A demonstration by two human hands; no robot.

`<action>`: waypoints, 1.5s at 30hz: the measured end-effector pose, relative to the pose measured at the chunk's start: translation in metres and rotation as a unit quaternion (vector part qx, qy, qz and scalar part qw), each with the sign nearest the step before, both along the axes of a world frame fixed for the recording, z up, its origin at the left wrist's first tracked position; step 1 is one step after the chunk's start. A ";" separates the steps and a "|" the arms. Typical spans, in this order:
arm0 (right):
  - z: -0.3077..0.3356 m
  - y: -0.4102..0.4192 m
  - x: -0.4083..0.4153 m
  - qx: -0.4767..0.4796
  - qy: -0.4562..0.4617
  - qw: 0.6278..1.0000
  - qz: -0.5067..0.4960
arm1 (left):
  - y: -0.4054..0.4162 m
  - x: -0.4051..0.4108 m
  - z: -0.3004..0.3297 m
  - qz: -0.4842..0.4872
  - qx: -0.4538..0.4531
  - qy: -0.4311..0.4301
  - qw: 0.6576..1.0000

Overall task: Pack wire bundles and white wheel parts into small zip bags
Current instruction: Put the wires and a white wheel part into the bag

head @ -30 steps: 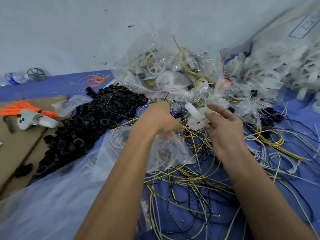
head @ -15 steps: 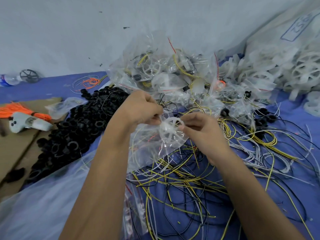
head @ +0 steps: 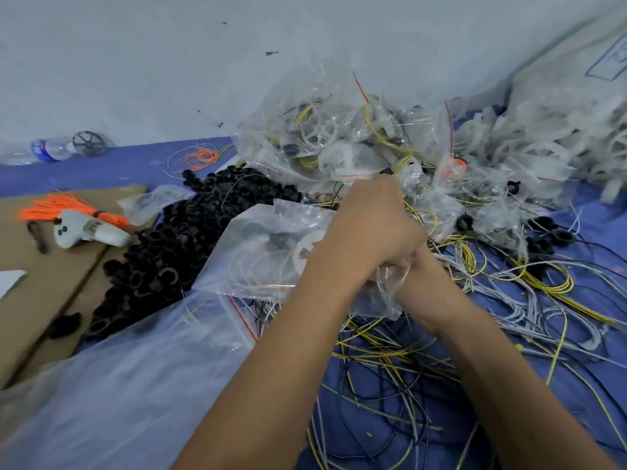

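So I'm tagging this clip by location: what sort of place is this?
Probably a small hand-packing workshop: filled zip bags piled up, a heap of black plastic rings, and loose wires spread over a blue sheet.

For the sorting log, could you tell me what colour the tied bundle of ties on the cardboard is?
Bright orange; the bundle shows clearly in the head view.
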State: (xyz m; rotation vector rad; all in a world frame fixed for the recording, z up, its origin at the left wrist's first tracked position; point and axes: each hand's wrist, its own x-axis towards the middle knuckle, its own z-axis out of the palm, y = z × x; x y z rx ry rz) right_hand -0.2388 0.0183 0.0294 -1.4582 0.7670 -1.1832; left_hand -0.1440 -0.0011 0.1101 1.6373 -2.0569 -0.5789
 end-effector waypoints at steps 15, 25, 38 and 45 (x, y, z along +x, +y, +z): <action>-0.017 -0.003 0.005 0.027 0.081 0.996 -0.013 | 0.000 0.006 -0.001 -0.005 0.024 0.035 0.999; -0.008 -0.014 -0.015 0.111 -0.046 0.985 -0.126 | -0.012 -0.003 -0.024 0.038 0.013 0.022 0.999; 0.023 -0.068 -0.122 -0.013 0.209 0.865 -0.457 | -0.024 -0.089 -0.040 -0.042 -0.151 -0.004 0.988; 0.004 -0.096 -0.222 0.052 0.390 0.725 -0.566 | -0.043 -0.161 -0.065 -0.181 -0.184 -0.106 0.960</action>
